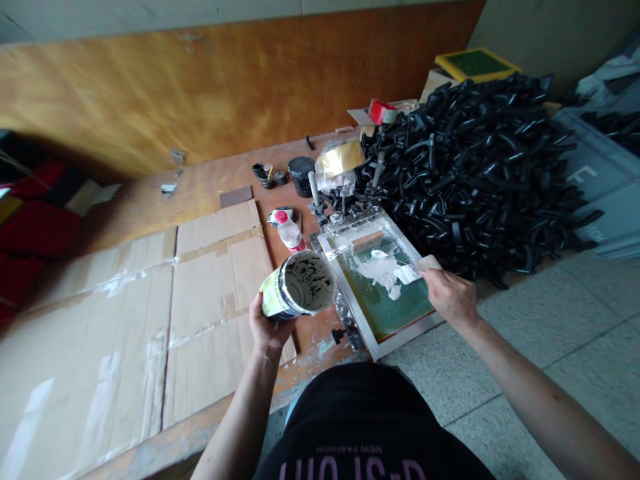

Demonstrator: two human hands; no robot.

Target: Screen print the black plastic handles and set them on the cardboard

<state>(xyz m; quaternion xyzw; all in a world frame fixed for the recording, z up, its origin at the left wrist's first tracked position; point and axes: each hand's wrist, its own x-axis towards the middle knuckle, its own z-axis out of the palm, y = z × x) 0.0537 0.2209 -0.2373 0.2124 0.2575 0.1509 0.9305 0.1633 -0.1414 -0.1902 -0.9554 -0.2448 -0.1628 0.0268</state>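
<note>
My left hand [267, 327] is closed round an open ink can [300, 285], tilted so its mouth faces me; the inside is smeared white with dark patches. My right hand [450, 295] grips a flat scraper [417, 270] whose blade lies in a patch of white ink [383, 270] on the green mesh of a printing screen. The screen's frame [373, 343] is pale and sits at the bench edge, clamped at its far end. A wooden squeegee [367, 241] rests across the top of the mesh.
A big heap of black plastic parts [480, 173] lies right of the screen. Flattened cardboard [150, 320] covers the bench's left side. A small bottle with a pink cap [289, 230], a black jar [301, 175], a yellow-wrapped bundle [341, 160] and tape rolls [380, 111] sit behind.
</note>
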